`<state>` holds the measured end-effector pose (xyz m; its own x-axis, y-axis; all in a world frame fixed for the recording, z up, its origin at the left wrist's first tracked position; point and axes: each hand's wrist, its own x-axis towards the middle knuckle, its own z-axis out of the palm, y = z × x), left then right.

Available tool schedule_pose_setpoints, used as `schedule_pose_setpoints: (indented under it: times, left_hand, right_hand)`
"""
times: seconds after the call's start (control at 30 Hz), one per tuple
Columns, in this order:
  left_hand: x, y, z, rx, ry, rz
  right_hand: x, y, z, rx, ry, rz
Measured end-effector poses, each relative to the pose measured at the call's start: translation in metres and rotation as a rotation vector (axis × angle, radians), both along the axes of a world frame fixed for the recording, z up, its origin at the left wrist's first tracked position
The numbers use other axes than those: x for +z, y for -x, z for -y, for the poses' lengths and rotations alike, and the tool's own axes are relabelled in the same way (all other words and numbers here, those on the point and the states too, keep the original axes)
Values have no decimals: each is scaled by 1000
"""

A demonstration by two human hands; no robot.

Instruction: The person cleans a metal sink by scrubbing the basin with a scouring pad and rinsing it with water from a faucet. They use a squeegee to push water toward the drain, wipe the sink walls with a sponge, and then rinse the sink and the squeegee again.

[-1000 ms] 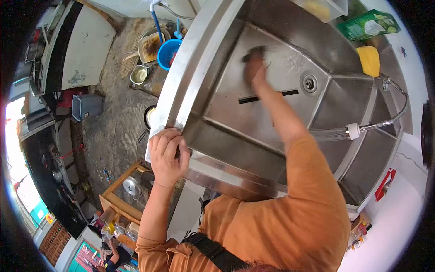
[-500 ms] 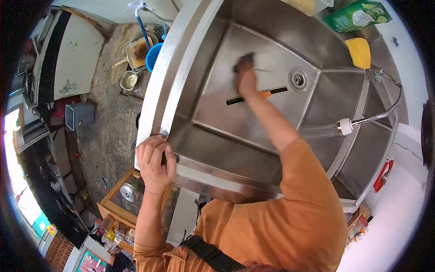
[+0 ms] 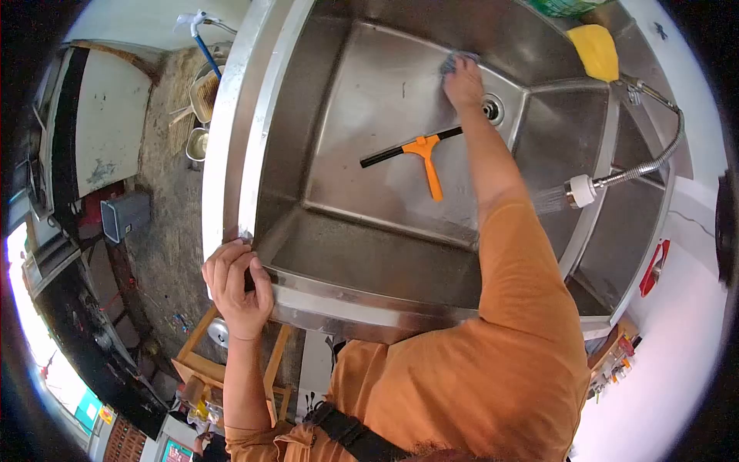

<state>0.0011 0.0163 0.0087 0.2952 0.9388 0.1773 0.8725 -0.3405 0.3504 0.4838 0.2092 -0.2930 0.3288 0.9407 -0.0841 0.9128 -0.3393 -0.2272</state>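
My right hand (image 3: 464, 85) presses a dark grey scrubber (image 3: 457, 60) to the sink floor near its far wall, left of the drain (image 3: 490, 109). Fingers cover part of the scrubber. Below that arm lies a squeegee (image 3: 419, 144) with an orange handle and a black blade; the forearm hides the blade's right end. At the near left corner, my left hand (image 3: 240, 286) is closed over the rim of the steel sink (image 3: 231, 177), fingers curled round the edge. Water sprays from a white-headed flexible tap (image 3: 583, 191) at the right.
A yellow cloth or sponge (image 3: 594, 52) rests on the sink's far right edge, with a green packet (image 3: 566, 6) beyond it. Pans (image 3: 202, 96) and a grey bin (image 3: 127, 214) stand on the floor at left. A wooden frame (image 3: 198, 362) is below the left arm.
My right hand has moved the scrubber right, towards the drain side. The squeegee's handle has come into sight from under my arm. My left hand stays on the rim; the camera view has shifted.
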Motion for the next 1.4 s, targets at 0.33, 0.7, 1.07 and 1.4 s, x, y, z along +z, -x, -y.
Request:
schedule_pose_setpoints:
  times: [0.33,0.7,1.07,1.4]
  left_hand:
    - [-3,1,3,-16,-31,5]
    - [-3,9,9,-42,-96,60]
    - [-10,14,6,-47,-150,135]
    - [-6,12,7,-20,-107,127]
  right_hand:
    - [-6,-95,96,-291,116,210]
    - [28,-21,206,278,767,351]
    - [12,78,306,528,776,-207]
    - [48,299,181,699,559,-597]
